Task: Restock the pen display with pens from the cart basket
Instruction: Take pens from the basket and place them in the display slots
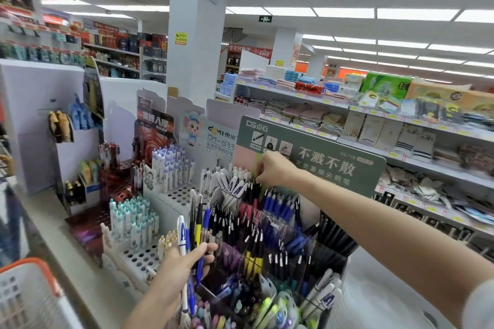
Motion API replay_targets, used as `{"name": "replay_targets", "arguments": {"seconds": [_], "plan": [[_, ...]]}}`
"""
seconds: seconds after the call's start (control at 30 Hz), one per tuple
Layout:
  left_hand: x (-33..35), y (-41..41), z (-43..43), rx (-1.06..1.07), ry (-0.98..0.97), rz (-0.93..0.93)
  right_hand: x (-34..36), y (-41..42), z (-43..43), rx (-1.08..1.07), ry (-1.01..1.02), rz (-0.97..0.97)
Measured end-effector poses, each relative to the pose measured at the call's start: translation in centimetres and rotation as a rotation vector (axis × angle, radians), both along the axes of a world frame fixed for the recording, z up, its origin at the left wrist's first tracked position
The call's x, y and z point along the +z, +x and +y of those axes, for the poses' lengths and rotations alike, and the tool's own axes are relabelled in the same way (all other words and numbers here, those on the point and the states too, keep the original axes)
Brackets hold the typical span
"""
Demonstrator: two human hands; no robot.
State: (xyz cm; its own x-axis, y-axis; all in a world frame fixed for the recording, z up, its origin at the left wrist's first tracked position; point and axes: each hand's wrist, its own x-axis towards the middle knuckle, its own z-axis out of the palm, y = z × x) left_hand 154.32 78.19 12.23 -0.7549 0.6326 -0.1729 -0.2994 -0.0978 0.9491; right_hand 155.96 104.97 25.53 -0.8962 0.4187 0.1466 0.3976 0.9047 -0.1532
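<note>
Pens [198,224] in curled fingers of left hand [184,262]; right hand [272,169] outstretched, fingers tight on display pen [257,185].

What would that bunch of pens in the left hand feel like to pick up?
Probably stiff: the bunch of pens sticks straight up from the left hand. Likely light, since one hand grips several. They look smooth and round, so loose ones might slip or roll.
</note>
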Motion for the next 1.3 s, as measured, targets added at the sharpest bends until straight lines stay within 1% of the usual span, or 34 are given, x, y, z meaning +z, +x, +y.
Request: {"name": "replay_targets", "arguments": {"seconds": [0.03, 0.13, 0.27, 0.43, 0.57, 0.7, 0.8, 0.87, 0.93, 1.07, 1.2, 1.3], "plan": [[0.0, -0.1, 0.0, -0.001, -0.002, -0.001, 0.1, -0.1, -0.2, 0.003, -0.026, 0.005], [-0.2, -0.2, -0.1, -0.005, -0.004, 0.001, 0.3, -0.1, -0.3, 0.013, -0.063, -0.084], [-0.4, -0.2, -0.2, 0.016, -0.005, -0.002, 2.7, 0.6, 0.2, -0.027, -0.05, -0.03], [-0.8, -0.1, 0.2, -0.004, -0.021, -0.011, 3.6, 2.1, 0.3, -0.104, -0.046, -0.186], [-0.9, 0.0, 0.5, -0.025, -0.023, 0.0, 2.4, 2.5, 0.5, -0.156, -0.121, -0.255], [-1.2, -0.1, 0.5, -0.039, -0.044, 0.01, 2.3, 2.7, 0.2, -0.156, -0.247, -0.211], [-1.2, -0.1, 0.6, -0.04, -0.049, 0.019, 2.4, 2.7, -0.4, -0.128, -0.307, -0.216], [-1.1, -0.1, 0.7, -0.039, -0.044, 0.015, 2.2, 2.6, -0.5, -0.152, -0.371, -0.161], [-1.0, -0.1, 0.7, -0.04, -0.038, 0.01, 2.0, 2.3, -0.4, -0.168, -0.365, -0.13], [-1.0, 0.0, 0.6, -0.032, -0.035, -0.001, 1.5, 2.0, -0.6, -0.172, -0.37, -0.158], [-1.1, 0.0, 0.6, -0.04, -0.041, -0.004, 0.8, 1.6, -0.6, -0.169, -0.391, -0.108], [-1.0, 0.1, 0.4, -0.036, -0.033, -0.004, 1.0, 1.6, -0.5, -0.139, -0.335, -0.101]]}}
